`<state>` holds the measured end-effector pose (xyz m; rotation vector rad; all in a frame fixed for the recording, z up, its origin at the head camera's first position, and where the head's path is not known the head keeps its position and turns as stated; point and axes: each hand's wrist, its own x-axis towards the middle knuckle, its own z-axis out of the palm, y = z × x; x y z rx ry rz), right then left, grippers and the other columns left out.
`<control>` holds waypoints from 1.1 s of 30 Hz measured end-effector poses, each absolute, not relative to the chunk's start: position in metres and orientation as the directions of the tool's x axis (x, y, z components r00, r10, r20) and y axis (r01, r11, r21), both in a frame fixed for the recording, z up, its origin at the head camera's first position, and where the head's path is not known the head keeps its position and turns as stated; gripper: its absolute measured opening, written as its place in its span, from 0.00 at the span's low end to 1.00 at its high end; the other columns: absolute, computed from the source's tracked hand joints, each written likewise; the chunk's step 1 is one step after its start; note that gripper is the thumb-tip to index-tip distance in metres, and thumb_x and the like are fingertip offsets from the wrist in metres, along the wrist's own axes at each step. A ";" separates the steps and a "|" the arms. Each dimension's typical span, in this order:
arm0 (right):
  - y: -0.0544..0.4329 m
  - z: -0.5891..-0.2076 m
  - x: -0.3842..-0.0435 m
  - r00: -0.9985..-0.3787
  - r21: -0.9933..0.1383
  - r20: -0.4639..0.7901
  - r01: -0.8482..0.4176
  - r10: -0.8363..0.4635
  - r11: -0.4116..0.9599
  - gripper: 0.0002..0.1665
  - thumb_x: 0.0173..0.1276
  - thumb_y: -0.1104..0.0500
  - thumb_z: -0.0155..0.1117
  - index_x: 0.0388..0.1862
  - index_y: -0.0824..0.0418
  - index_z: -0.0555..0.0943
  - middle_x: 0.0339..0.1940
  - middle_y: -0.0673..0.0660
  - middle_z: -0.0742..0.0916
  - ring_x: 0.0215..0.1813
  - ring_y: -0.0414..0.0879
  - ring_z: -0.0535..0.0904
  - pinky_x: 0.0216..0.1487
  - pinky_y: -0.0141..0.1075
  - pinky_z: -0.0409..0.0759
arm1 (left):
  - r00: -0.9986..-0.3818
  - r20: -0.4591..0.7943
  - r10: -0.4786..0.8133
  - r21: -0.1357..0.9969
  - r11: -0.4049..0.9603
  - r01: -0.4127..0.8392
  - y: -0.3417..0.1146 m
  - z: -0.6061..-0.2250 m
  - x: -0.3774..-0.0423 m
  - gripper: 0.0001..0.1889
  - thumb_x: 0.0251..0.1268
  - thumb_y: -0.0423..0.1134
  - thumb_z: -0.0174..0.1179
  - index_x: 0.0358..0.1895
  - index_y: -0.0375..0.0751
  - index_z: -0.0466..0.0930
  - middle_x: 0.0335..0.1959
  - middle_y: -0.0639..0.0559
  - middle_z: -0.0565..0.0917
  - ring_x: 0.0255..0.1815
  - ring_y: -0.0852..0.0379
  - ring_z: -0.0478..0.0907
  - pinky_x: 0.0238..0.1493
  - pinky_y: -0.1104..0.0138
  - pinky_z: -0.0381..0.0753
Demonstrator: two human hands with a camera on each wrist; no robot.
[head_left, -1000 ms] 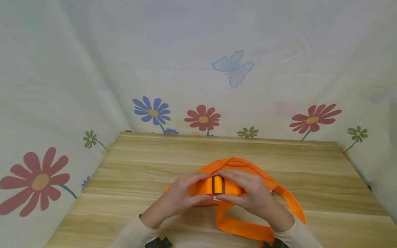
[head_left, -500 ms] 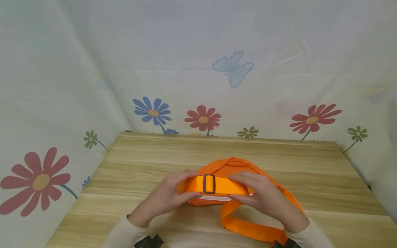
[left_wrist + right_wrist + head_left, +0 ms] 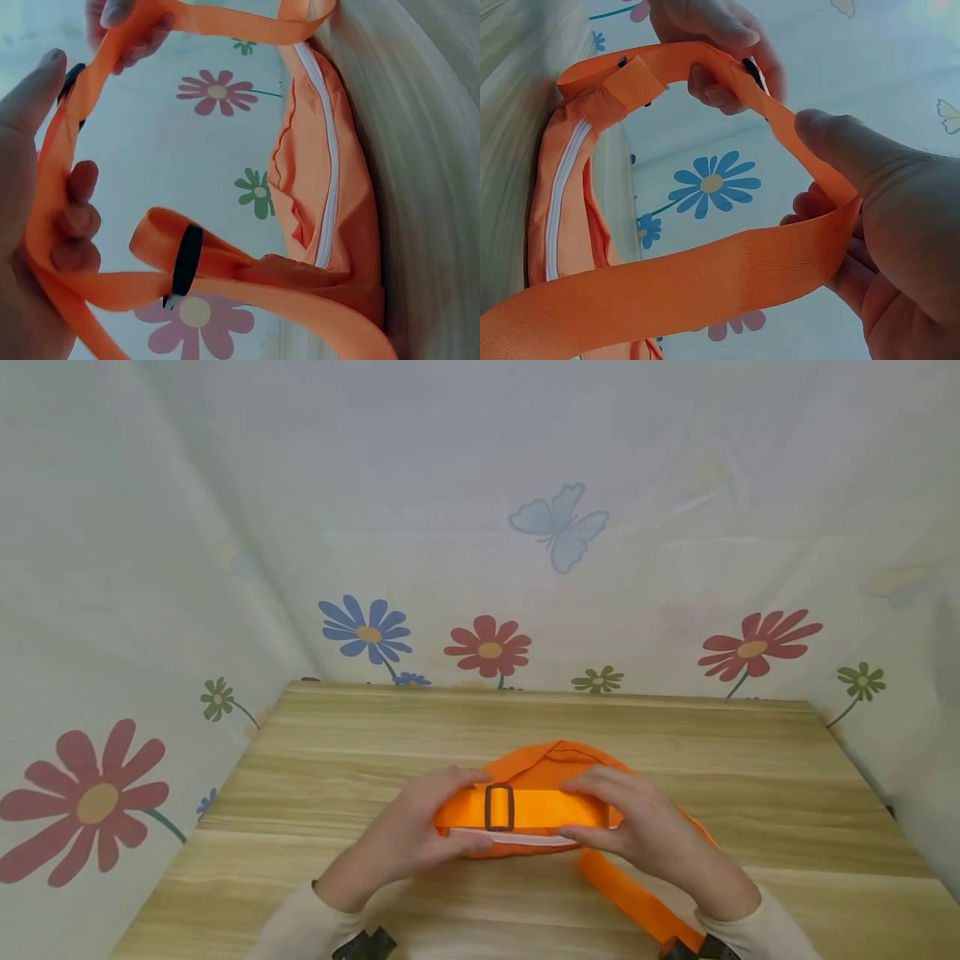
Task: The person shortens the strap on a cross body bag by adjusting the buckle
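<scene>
An orange waist bag (image 3: 558, 764) with a white zip (image 3: 331, 172) sits on the table, its strap raised in front of it. My left hand (image 3: 416, 827) grips the orange strap (image 3: 543, 808) at its left part, close to a dark slide buckle (image 3: 489, 807). Further right, my right hand (image 3: 648, 831) grips the same strap between thumb and fingers. Between the two hands the strap runs fairly straight. In the left wrist view a second black buckle (image 3: 187, 261) joins the strap to the bag's end. Part of the bag is hidden behind the strap and hands.
The wood-grain table (image 3: 360, 735) extends around the bag on all sides. A loose stretch of strap (image 3: 637, 897) trails toward the right forearm. Pale flower-printed cloth (image 3: 420, 552) stands behind the table and along its sides.
My hands have moved apart along the strap from beside the slide buckle. The buckle has shifted left with my left hand. The trailing strap has swung right, toward my right forearm.
</scene>
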<state>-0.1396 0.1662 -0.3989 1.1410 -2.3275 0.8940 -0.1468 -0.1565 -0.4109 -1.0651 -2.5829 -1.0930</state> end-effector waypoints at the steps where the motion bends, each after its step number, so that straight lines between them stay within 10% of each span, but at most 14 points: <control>1: 0.166 -0.398 -0.139 -0.592 -0.369 0.585 -0.803 -0.554 0.469 0.22 0.68 0.48 0.81 0.55 0.57 0.87 0.48 0.48 0.91 0.42 0.37 0.83 0.44 0.30 0.85 | -0.732 0.386 0.562 0.539 0.506 0.673 -0.155 -0.411 -0.147 0.34 0.62 0.56 0.80 0.70 0.54 0.80 0.59 0.59 0.87 0.54 0.61 0.82 0.58 0.62 0.88; 9: 0.166 -0.394 -0.137 -0.618 -0.361 0.533 -0.784 -0.578 0.506 0.24 0.62 0.55 0.85 0.54 0.57 0.87 0.48 0.48 0.90 0.43 0.37 0.82 0.45 0.34 0.87 | -0.691 0.419 0.589 0.354 0.595 0.722 -0.149 -0.408 -0.146 0.28 0.67 0.55 0.76 0.66 0.50 0.83 0.51 0.57 0.88 0.47 0.60 0.83 0.53 0.64 0.88; 19: 0.164 -0.385 -0.133 -0.680 -0.397 0.369 -0.731 -0.633 0.555 0.19 0.73 0.50 0.77 0.59 0.52 0.87 0.50 0.43 0.85 0.44 0.34 0.76 0.44 0.30 0.81 | -0.731 0.315 0.605 0.536 0.522 0.663 -0.145 -0.403 -0.147 0.26 0.67 0.46 0.77 0.63 0.43 0.80 0.56 0.53 0.87 0.50 0.58 0.83 0.58 0.62 0.89; 33: 0.161 -0.394 -0.134 -0.621 -0.377 0.482 -0.783 -0.617 0.494 0.20 0.73 0.54 0.76 0.61 0.52 0.84 0.51 0.41 0.88 0.47 0.36 0.81 0.50 0.34 0.86 | -0.784 0.267 0.560 0.594 0.545 0.592 -0.147 -0.405 -0.143 0.29 0.71 0.46 0.74 0.68 0.39 0.76 0.62 0.49 0.87 0.55 0.55 0.84 0.64 0.56 0.88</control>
